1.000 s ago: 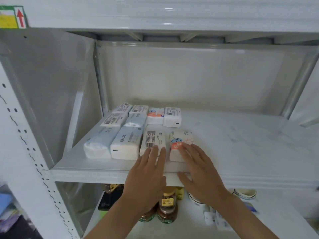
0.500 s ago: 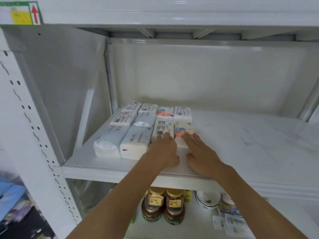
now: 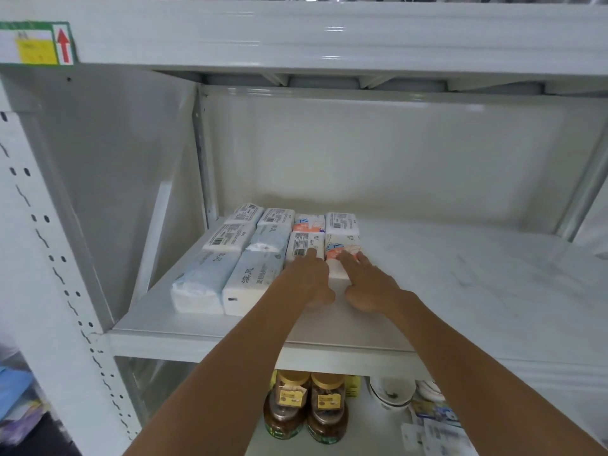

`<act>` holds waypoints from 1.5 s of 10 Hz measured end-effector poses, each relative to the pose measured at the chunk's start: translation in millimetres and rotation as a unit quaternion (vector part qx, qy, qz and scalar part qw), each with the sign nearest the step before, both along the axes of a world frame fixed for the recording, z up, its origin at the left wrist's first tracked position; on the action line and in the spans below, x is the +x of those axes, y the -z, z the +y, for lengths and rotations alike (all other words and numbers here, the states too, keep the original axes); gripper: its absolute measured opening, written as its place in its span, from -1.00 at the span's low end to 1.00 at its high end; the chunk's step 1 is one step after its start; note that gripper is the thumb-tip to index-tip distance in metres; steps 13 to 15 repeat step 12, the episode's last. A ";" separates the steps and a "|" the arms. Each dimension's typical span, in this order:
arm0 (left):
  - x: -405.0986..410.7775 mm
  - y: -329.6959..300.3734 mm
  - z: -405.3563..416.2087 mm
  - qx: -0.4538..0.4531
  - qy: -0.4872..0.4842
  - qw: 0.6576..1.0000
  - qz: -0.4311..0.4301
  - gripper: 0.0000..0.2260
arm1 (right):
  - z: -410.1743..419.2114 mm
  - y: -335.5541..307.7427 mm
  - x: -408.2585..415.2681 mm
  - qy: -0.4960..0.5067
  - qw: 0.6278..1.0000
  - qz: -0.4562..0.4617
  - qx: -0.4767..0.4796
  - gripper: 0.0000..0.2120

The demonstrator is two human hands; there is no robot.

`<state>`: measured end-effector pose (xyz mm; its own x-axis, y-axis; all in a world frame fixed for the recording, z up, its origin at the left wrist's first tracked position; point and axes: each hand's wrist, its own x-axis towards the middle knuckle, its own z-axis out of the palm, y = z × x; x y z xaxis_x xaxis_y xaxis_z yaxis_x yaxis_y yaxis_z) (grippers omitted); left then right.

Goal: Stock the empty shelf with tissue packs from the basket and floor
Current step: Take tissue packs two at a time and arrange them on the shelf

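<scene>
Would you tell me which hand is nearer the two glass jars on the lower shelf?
Left. The left hand is above the jars; the right hand lies further right.

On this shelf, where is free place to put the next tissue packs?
The shelf is bare right of the orange-printed pack, out to the right post. The left is crowded with tissue packs, where both hands press.

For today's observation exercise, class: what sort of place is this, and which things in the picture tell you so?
Probably a small shop or its stockroom. White metal shelving carries a shelf label with a red arrow, tissue packs lie in neat rows, and matching jars stand on the shelf below.
</scene>
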<state>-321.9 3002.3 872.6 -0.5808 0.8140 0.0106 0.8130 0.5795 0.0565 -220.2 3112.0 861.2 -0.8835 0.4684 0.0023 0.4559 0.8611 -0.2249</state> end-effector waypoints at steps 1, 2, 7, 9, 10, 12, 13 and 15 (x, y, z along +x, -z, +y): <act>-0.5 3.7 0.1 0.012 0.002 1.000 0.021 -0.48 | -3.6 -1.1 -2.7 0.009 1.000 -0.013 0.002 -0.24; 2.6 0.7 -0.2 0.036 -0.016 0.999 0.026 -0.55 | -8.4 -10.3 -7.1 0.014 0.999 -0.031 0.039 -0.30; -2.5 -46.6 -31.6 -0.010 -0.045 0.991 0.123 -0.68 | -20.2 -46.9 14.1 0.056 0.996 -0.010 0.070 -0.35; 11.1 -33.6 -33.0 0.023 -0.031 0.994 0.100 -0.65 | -30.7 -36.7 16.0 0.080 0.996 0.035 -0.006 -0.46; 26.6 -22.4 -31.2 0.009 -0.027 0.995 0.093 -0.63 | -43.1 -15.0 13.2 0.087 0.995 0.051 -0.005 -0.47; 49.9 2.7 -63.0 0.136 -0.008 0.986 0.098 -0.61 | -65.7 11.0 36.6 0.087 0.985 0.150 0.022 -0.58; 49.9 2.7 -63.0 0.136 -0.008 0.986 0.098 -0.61 | -65.7 11.0 36.6 0.087 0.985 0.150 0.022 -0.58; 49.9 2.7 -63.0 0.136 -0.008 0.986 0.098 -0.61 | -65.7 11.0 36.6 0.087 0.985 0.150 0.022 -0.58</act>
